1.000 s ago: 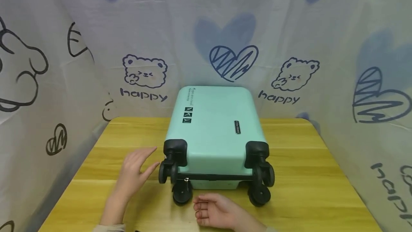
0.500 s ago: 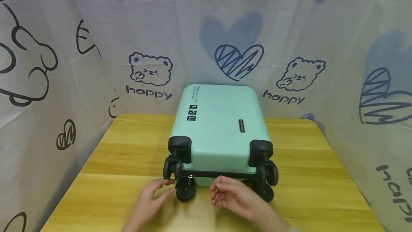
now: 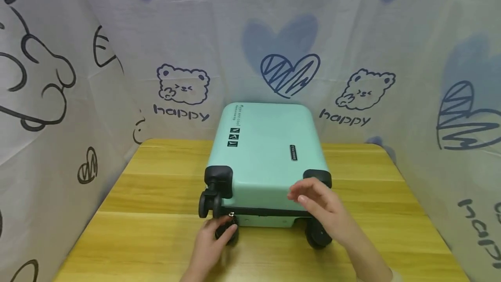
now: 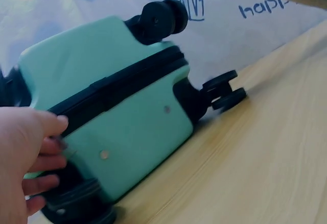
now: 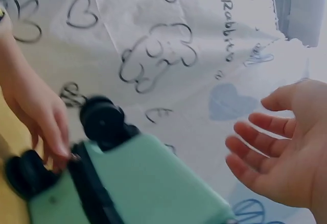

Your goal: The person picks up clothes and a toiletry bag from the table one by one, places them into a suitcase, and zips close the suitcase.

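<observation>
A mint-green hard-shell suitcase (image 3: 270, 151) lies flat, its black wheels (image 3: 209, 201) facing me. A black zipper band (image 3: 266, 212) runs along its near side, with a small metal zipper pull (image 3: 232, 214) near the left corner. At that pull, my left hand (image 3: 209, 240) has its fingertips, with thumb and forefinger still apart in the head view. The left wrist view shows its fingers loosely bent beside the lower left wheel (image 4: 82, 203). My right hand (image 3: 325, 208) hovers before the right corner, fingers loosely bent and holding nothing, hiding part of the upper right wheel.
The suitcase lies on a yellow wood-grain table (image 3: 375, 212), its far end near a white curtain (image 3: 219, 34) printed with hearts and bears. The curtain also encloses the left and right sides.
My left hand has moved right from beside the suitcase to the zipper pull. My right hand has risen and moved right from low before the suitcase to its right corner. The view shifted slightly.
</observation>
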`<state>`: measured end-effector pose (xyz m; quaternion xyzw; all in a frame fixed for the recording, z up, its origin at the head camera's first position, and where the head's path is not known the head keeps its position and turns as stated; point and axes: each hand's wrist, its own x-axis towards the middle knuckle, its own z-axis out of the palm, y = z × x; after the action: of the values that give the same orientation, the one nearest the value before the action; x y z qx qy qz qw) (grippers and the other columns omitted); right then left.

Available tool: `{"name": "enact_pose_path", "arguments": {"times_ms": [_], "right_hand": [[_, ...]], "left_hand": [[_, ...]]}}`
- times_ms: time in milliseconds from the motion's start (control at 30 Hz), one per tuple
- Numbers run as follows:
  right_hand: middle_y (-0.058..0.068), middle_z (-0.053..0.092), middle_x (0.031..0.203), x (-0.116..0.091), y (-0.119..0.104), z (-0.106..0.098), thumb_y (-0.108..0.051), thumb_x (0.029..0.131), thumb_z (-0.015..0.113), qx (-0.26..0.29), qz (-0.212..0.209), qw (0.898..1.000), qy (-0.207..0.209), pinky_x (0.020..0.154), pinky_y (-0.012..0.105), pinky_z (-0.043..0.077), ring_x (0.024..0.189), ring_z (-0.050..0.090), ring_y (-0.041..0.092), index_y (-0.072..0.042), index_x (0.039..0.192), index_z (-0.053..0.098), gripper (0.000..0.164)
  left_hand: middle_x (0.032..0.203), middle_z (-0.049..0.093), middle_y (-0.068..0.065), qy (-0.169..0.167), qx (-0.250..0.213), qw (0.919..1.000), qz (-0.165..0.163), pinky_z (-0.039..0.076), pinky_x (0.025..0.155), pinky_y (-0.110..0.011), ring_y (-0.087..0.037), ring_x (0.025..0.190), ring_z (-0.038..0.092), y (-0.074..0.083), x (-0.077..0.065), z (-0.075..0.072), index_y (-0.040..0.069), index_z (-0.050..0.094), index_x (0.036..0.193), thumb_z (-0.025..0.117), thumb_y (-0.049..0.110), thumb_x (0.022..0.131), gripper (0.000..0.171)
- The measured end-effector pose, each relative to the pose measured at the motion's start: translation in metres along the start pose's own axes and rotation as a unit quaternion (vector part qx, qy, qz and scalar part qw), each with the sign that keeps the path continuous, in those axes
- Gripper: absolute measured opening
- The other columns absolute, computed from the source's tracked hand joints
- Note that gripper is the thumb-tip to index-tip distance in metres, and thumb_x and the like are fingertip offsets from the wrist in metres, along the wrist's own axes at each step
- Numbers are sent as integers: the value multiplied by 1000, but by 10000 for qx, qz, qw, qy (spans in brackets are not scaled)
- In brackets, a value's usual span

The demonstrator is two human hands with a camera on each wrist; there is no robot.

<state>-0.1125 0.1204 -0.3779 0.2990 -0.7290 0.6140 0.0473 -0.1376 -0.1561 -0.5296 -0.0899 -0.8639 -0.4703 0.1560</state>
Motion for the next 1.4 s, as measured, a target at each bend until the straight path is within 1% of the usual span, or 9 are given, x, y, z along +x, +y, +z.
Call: {"name": "enact_pose_path", "arguments": {"times_ms": [200, 267, 333, 400, 467, 567, 900, 1033, 1400], "right_hand": [[6, 61, 122, 4, 8, -14, -1, 96, 56, -2687, -233, 9591, 864, 96, 13, 42, 111, 56, 13, -3, 124, 57, 29], [8, 59, 127, 7, 15, -16, -4, 93, 62, -3424, -375, 9340, 945, 102, 20, 40, 119, 53, 17, -6, 126, 58, 34], [8, 56, 132, 11, 23, -18, -8, 91, 65, -3919, -443, 9146, 892, 107, 32, 39, 126, 49, 23, -9, 129, 57, 39], [10, 53, 136, 14, 31, -19, -13, 91, 67, -4316, -477, 8975, 772, 108, 47, 38, 133, 44, 30, -11, 132, 55, 43], [12, 51, 140, 17, 38, -20, -20, 90, 69, -4589, -429, 8855, 591, 108, 56, 36, 139, 39, 34, -11, 134, 53, 47], [9, 49, 144, 18, 44, -18, -34, 90, 69, -4943, -204, 8684, 339, 110, 56, 35, 141, 37, 33, -14, 139, 51, 56], [8, 49, 145, 19, 44, -8, -45, 81, 75, -5579, -182, 8291, 325, 106, 50, 42, 133, 46, 30, -15, 140, 51, 70], [8, 51, 143, 17, 46, -8, -44, 80, 77, -5484, -170, 8347, 477, 105, 51, 42, 133, 47, 31, -15, 138, 53, 69], [7, 53, 142, 16, 51, -16, -42, 76, 81, -5279, -147, 8472, 576, 104, 53, 41, 131, 49, 31, -15, 135, 56, 70]], "left_hand": [[90, 70, 0, 155, -10, 9994, -312, 54, 74, -33, -13, 82, 63, 12, 3, 9, 15, 74, 92, 75, 25, 84, 12], [91, 71, -2, -63, -588, 9961, -650, 53, 72, -25, -5, 78, 61, 13, 4, 10, 13, 74, 95, 73, 25, 87, 14], [95, 72, -6, -465, -1756, 9761, -1189, 54, 73, -20, -2, 79, 62, 13, 6, 8, 5, 71, 103, 68, 24, 91, 23], [100, 72, -8, -937, -3065, 9292, -1841, 55, 81, -22, -6, 87, 66, 12, 9, 6, -4, 65, 114, 62, 26, 95, 36], [103, 70, -8, -1358, -4212, 8639, -2404, 55, 88, -27, -13, 98, 68, 11, 10, 1, -9, 57, 121, 56, 28, 99, 42], [101, 69, -2, -1773, -5151, 7839, -2979, 54, 93, -31, -17, 104, 67, 6, 8, -3, -2, 56, 120, 51, 28, 102, 36], [94, 61, 2, -2104, -6391, 6408, -3696, 51, 92, -26, -11, 95, 59, 0, 6, -9, 14, 62, 94, 45, 24, 104, 22], [93, 60, 3, -2083, -6557, 6185, -3797, 50, 91, -23, -10, 93, 58, 1, 6, -12, 14, 62, 92, 41, 22, 105, 26], [94, 63, 3, -2273, -6757, 5979, -3664, 50, 90, -22, -9, 91, 59, -4, 12, -18, 11, 64, 93, 33, 17, 107, 34]]}}
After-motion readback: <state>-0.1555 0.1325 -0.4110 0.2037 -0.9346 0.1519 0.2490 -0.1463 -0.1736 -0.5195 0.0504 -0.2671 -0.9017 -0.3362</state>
